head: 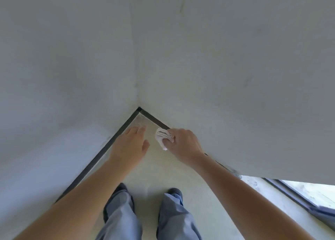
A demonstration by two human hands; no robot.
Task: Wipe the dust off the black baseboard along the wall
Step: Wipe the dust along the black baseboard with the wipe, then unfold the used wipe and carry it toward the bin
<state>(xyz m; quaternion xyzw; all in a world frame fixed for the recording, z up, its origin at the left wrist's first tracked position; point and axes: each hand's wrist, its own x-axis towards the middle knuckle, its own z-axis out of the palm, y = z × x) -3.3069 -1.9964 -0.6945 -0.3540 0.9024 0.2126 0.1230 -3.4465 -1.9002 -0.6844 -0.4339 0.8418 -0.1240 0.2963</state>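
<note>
Mid-frame, our right grip [183,143] holds a crumpled white cloth [161,135] just beside the black baseboard [154,119]; our left grip [130,145] hovers, fingers straight.

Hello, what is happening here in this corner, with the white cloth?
A person stands facing a room corner. The right hand grips a folded white cloth close to the black baseboard on the right wall. The left hand is open over the floor, holding nothing.
</note>
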